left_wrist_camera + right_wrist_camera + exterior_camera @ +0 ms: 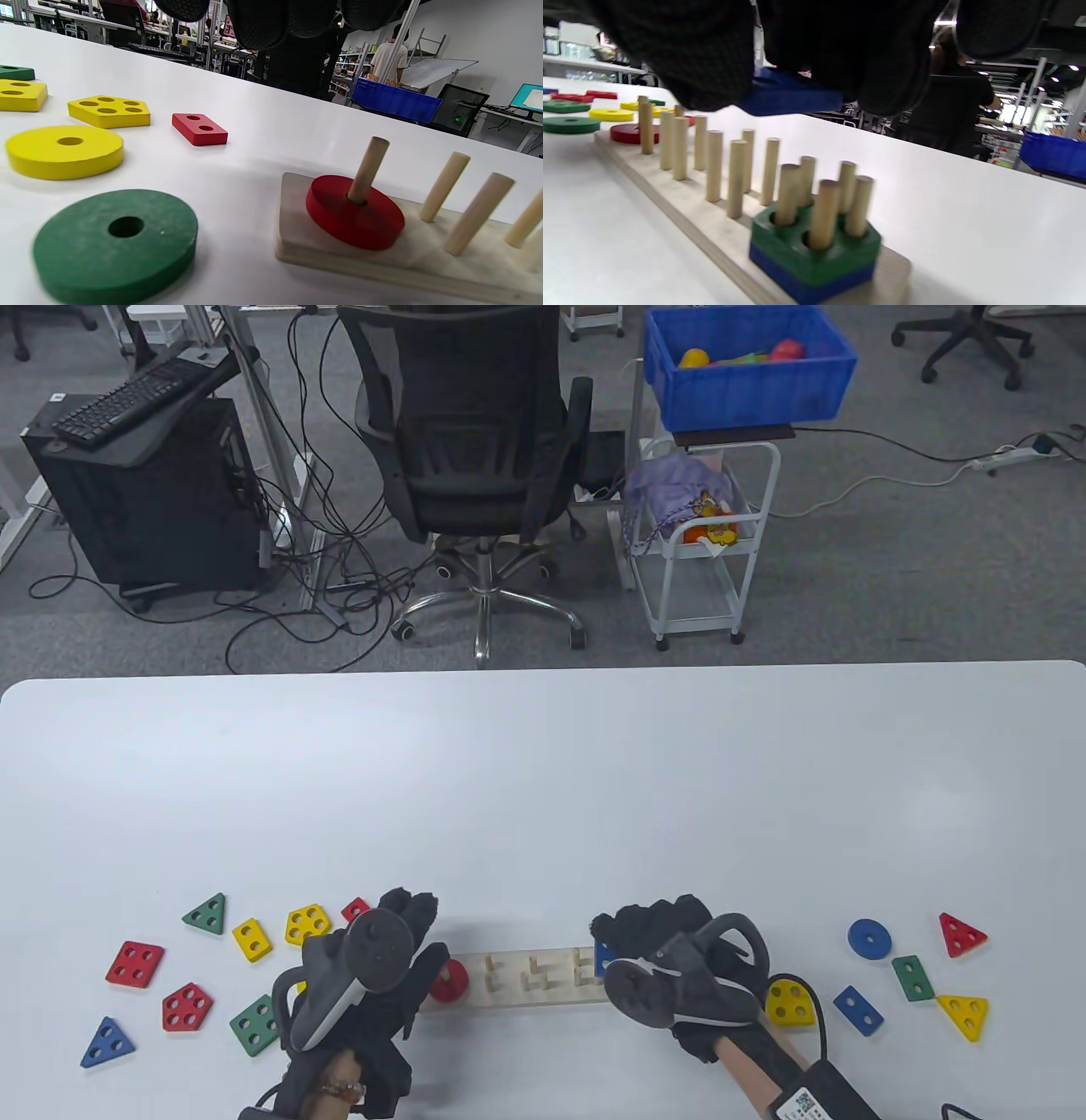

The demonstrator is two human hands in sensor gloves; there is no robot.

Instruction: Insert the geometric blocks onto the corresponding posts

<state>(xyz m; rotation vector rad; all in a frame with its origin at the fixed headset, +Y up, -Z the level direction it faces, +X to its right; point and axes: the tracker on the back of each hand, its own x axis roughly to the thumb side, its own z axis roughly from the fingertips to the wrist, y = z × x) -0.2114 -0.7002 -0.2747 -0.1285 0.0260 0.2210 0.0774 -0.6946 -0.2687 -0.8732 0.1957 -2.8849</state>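
Observation:
A wooden post board point(526, 982) lies near the table's front edge between my hands. A red disc point(448, 981) sits on its left end post point(367, 169). At the right end, a green pentagon point(814, 245) is stacked on a blue one over the group of posts. My right hand point(624, 937) grips a blue block point(793, 95) and holds it in the air above the board's right part; its shape is hidden by the fingers. My left hand point(416, 933) hovers beside the red disc point(354, 216), its fingers relaxed and holding nothing.
Loose blocks lie left of the board: a green disc point(114, 243), a yellow disc point(63, 150), a red rectangle point(199, 128), a yellow pentagon point(109, 111). On the right lie a blue disc point(869, 938), a red triangle point(961, 935) and a yellow triangle point(965, 1012).

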